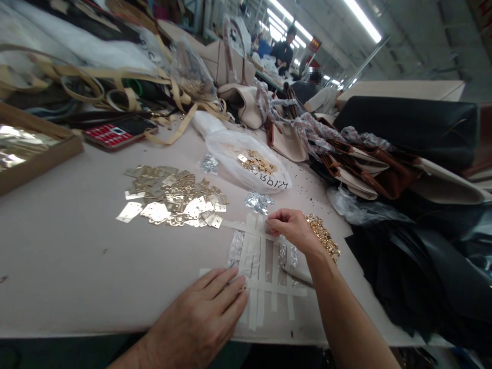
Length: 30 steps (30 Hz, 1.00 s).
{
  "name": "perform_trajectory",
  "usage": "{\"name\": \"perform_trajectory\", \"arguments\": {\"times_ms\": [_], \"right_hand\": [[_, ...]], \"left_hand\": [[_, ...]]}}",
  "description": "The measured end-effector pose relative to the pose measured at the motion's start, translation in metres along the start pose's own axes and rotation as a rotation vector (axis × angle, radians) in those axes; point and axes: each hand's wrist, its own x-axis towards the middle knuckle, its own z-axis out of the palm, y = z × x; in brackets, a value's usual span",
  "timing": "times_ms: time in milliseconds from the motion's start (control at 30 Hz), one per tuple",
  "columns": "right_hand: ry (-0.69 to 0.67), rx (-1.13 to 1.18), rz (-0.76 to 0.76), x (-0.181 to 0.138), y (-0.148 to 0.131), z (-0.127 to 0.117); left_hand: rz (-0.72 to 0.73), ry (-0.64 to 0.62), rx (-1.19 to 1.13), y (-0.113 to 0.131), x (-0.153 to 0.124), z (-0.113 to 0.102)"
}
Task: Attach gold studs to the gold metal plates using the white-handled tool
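Observation:
My left hand (209,307) lies palm down at the table's front, fingers stretched over the near left part of a taped plastic patch (251,266). A small gold glint shows by its fingertips; what lies beneath is hidden. Over the far edge of that patch, my right hand (290,228) is closed in a pinch. Anything between its fingertips is too small to name. Just beyond it is a pile of small silver metal pieces (258,201). Small gold fittings (323,236) lie heaped to the right of my right wrist. Flat gold metal plates (177,197) are spread to the left.
A plastic bag (226,146) holds more gold pieces, with a second silver pile (208,163) beside it. Farther left are a red-patterned phone-like object (115,132) and a cardboard box (42,154). Handbags (369,164) and black material (400,266) crowd the right. People work behind.

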Motion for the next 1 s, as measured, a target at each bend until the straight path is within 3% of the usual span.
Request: {"name": "perform_trajectory", "arguments": {"times_ms": [200, 400, 767, 1000], "right_hand": [[-0.134, 0.246, 0.093, -0.064, -0.006, 0.02], [-0.249, 0.175, 0.04, -0.1, -0.005, 0.039], [-0.302, -0.262, -0.128, -0.097, -0.026, 0.037], [-0.389, -0.364, -0.203, -0.085, -0.037, 0.036]], "left_hand": [[0.032, -0.069, -0.002, 0.002, 0.006, -0.012], [0.022, -0.063, -0.028, 0.003, 0.008, -0.018], [0.047, -0.057, -0.001, 0.002, 0.007, -0.014], [0.04, -0.064, -0.005, 0.002, 0.006, -0.014]]}}
